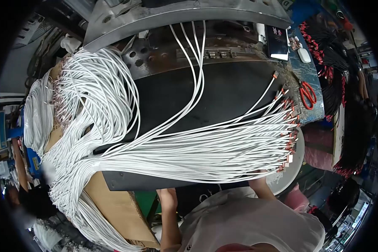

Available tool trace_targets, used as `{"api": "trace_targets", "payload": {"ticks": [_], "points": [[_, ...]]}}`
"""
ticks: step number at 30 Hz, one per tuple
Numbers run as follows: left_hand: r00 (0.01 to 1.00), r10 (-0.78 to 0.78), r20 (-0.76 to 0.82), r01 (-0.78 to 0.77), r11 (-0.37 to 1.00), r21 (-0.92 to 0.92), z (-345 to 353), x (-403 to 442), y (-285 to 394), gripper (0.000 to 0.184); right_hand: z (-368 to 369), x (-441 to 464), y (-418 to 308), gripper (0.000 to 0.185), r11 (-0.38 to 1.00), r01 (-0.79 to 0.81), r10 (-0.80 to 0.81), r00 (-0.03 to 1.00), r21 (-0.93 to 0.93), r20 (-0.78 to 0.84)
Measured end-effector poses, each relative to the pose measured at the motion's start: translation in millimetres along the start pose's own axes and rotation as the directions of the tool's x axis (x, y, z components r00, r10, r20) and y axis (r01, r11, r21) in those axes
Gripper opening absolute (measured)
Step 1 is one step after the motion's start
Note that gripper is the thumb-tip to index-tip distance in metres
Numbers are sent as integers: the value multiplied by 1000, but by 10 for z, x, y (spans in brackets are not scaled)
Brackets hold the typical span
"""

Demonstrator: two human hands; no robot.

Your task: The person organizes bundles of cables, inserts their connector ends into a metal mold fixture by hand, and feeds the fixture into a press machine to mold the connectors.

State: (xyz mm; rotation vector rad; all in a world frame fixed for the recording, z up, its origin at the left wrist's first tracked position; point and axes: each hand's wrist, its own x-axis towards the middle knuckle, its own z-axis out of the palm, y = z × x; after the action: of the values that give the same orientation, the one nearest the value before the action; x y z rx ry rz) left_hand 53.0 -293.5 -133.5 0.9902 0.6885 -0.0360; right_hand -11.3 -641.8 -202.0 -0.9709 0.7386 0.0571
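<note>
Spreading across the black counter (164, 90), a thick sheaf of long white cables (197, 153) has most of its ends, tipped with small orange-red and metal connectors (287, 140), gathered at the right. Judging by how they lie, most are laid side by side, while a few strands curve away under the grey metal frame (189, 16), where their ends are hidden, and one tip sits apart from the rest near the red-handled scissors (308, 94). The left hand (168, 199) is at the counter's front edge, its grip too unclear to say how open it is or whether it holds anything; the right hand (260, 181) reaches beneath the connector end, its fingers mostly covered, so its grip cannot be told either
</note>
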Motion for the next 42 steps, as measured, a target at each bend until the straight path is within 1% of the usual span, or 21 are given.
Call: {"api": "trace_targets", "payload": {"ticks": [5, 8, 9, 12, 14, 15, 16, 17, 18, 19, 21, 22, 24, 26, 28, 29, 32, 33, 36, 39, 42], "points": [[999, -35, 8, 34, 994, 107, -32, 42, -1, 51, -157, 47, -18, 59, 988, 4, 9, 997, -157, 79], [988, -106, -112, 121, 984, 134, 23, 56, 53, 50, -220, 153, -86, 55, 999, -14, 20, 980, -32, 196], [998, -63, 17, 61, 991, 118, -90, 98, -42, 51, -252, 177, -95, 54, 1000, -22, 21, 972, 2, 233], [987, -112, 119, 95, 986, 138, -100, 96, -24, 48, -315, 224, -209, 49, 966, 39, 9, 983, -254, 186], [891, -448, 72, 426, 880, 207, -16, -22, 237, 49, -256, 202, -554, 39, 712, 126, 75, 964, -691, 254], [798, -545, 256, 468, 829, 305, 63, -104, 537, 54, -187, 147, -776, 34, 613, 128, 141, 953, -780, 267], [732, -592, 337, 324, 739, 591, 281, -198, 1048, 51, -66, 30, -1054, 29, 611, -18, 261, 949, -792, 180], [732, -485, 478, 52, 740, 671, 337, -236, 1481, 42, 90, -53, -1251, 29, 568, 60, 369, 873, -821, 319], [686, -393, 612, -226, 685, 693, 342, -241, 1889, 33, 181, -107, -1496, 33, 265, 316, 522, 747, -911, 411], [767, -235, 597, -352, 624, 697, 406, -198, 2297, 26, 419, -204, -1737, 36, 1, 386, 736, 624, -923, 262], [813, 187, 552, -575, 409, 709, 526, 206, 2884, 25, 967, -354, -2034, 36, 164, 561, 893, 265, -811, 364], [519, 465, 717, -779, -88, 621, 640, 517, 3103, 23, 1399, -460, -2194, 37, 201, 723, 893, 142, -661, 427], [274, 472, 838, -670, -531, 518, 656, 1182, 3385, 40, 2222, -776, -2396, 41, 216, 880, 685, 174, -424, 708], [705, 163, 691, -582, -425, 694, 687, 1526, 3398, 64, 2886, -744, -2321, 47, 121, 988, 318, 54, -97, 947], [805, 16, 593, -535, -413, 737, 682, 1718, 3368, 80, 3614, -615, -2118, 53, -35, 999, 33, 39, -38, 999], [780, -17, 625, -569, -433, 699, 708, 1652, 3415, 84, 3937, -525, -1964, 63, -50, 999, -121, 10, -17, 993], [868, -185, 461, -490, -462, 739, 872, 1452, 3840, 94, 4795, -318, -1687, 81, -291, 954, -311, -30, -65, 950], [891, -154, 428, -446, -480, 755, 890, 1317, 4053, 99, 4927, -183, -1625, 81, -411, 904, -331, -30, -116, 943], [948, -102, 301, -310, -515, 799, 964, 755, 4896, 112, 4922, 446, -1425, 82, -263, 916, -368, 195, -303, 909], [928, 11, 372, -332, -427, 841, 1045, 60, 5711, 77, 4841, 785, -1149, 82, -121, 925, -445, 274, -361, 853], [740, 376, 558, -428, -377, 821, 1023, -530, 6291, 61, 4842, 818, -1118, 82, -109, 942, -463, 236, -319, 854]]}}
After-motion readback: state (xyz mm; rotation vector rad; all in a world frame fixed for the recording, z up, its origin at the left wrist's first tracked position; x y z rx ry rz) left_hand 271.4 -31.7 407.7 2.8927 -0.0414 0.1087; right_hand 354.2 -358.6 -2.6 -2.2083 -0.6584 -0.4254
